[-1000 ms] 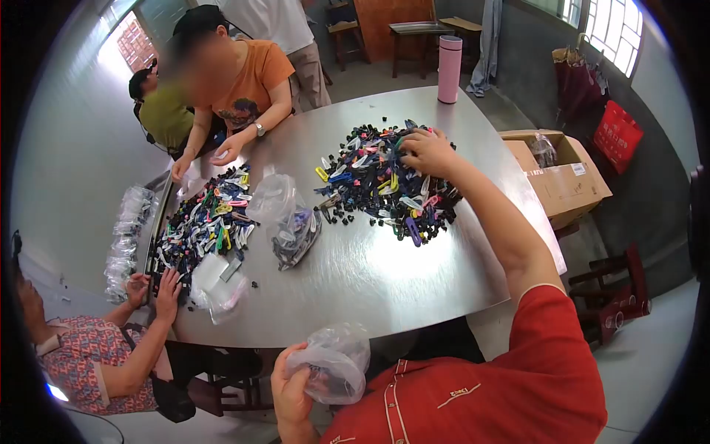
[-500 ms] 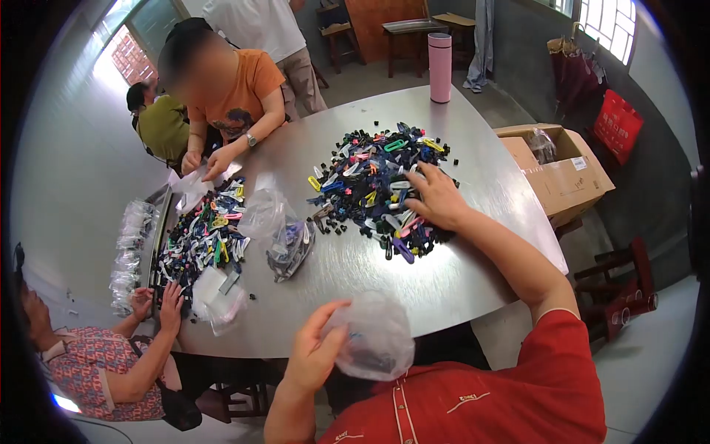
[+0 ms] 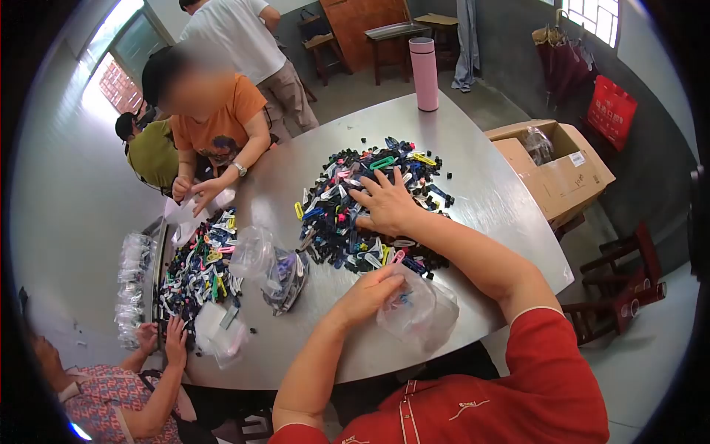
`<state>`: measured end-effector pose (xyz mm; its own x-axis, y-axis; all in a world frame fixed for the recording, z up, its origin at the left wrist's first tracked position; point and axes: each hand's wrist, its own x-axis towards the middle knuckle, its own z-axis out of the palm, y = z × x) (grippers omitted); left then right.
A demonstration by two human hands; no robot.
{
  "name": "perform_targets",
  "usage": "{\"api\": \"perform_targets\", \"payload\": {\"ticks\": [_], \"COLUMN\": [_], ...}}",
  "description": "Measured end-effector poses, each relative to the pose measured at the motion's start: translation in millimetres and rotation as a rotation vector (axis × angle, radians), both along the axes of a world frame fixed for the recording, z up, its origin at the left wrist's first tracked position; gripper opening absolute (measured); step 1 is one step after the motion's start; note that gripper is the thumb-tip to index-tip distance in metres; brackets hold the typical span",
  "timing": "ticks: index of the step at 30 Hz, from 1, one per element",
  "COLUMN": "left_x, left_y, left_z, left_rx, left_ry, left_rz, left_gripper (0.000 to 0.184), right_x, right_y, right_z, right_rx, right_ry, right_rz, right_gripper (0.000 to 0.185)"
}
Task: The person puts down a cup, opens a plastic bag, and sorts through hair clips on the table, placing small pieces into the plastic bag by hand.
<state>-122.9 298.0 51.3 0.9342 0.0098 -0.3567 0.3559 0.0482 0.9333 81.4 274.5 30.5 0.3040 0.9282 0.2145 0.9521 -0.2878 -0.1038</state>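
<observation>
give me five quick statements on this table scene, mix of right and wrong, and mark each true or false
1. The left hand grips a translucent plastic bag. True.
2. The right hand is curled into a fist. False: its fingers are spread over a heap of small multicoloured clips.
3. The tall pink cylindrical bottle lies on its side. False: the bottle stands upright on the shiny grey metal table.
4. The open brown cardboard box is off the table, beyond its right edge. True.
5. The person in the orange short-sleeved shirt wears a wristwatch. True.
</observation>
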Motion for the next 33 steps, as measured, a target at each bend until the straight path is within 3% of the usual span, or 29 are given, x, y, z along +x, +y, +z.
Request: {"api": "perform_targets", "payload": {"ticks": [3,5,9,11,16,19,26,33], "left_x": [1.3,-0.5,-0.1,0.4,2.6,-4.4,-18.2,-24.3], "left_y": [8.7,14.1,25.2,22.5,7.2,0.2,-16.2,-30.6], "left_z": [-13.3,-19.5,-25.1,-24.2,-30.6,-24.3,-16.9,-10.9], "left_rx": [-0.068,-0.111,0.086,0.364,0.476,0.554,0.454,0.311], "left_ry": [-0.083,-0.103,-0.311,-0.451,-0.643,-0.619,-0.533,-0.343], "left_rz": [0.041,0.076,0.010,-0.033,0.045,0.099,0.255,0.184], "left_gripper": [0.031,0.033,0.038,0.038,0.031,0.028,0.031,0.038], "right_x": [16.7,39.6,86.7,97.7,91.4,66.7,-6.8,12.7], "right_y": [6.1,11.7,-1.8,-16.1,-61.1,-91.1,-107.4,-51.5], "right_z": [14.4,0.0,-4.2,-6.2,-5.1,-6.1,3.7,-2.3], "right_rx": [-0.066,0.031,0.021,0.073,0.127,0.139,0.016,0.112], "right_ry": [0.027,0.020,0.068,0.059,0.249,0.358,0.095,0.025], "right_rz": [-0.002,0.011,0.097,0.151,0.284,0.277,0.175,0.096], "right_gripper": [0.063,0.060,0.057,0.048,0.052,0.064,0.082,0.072]}}
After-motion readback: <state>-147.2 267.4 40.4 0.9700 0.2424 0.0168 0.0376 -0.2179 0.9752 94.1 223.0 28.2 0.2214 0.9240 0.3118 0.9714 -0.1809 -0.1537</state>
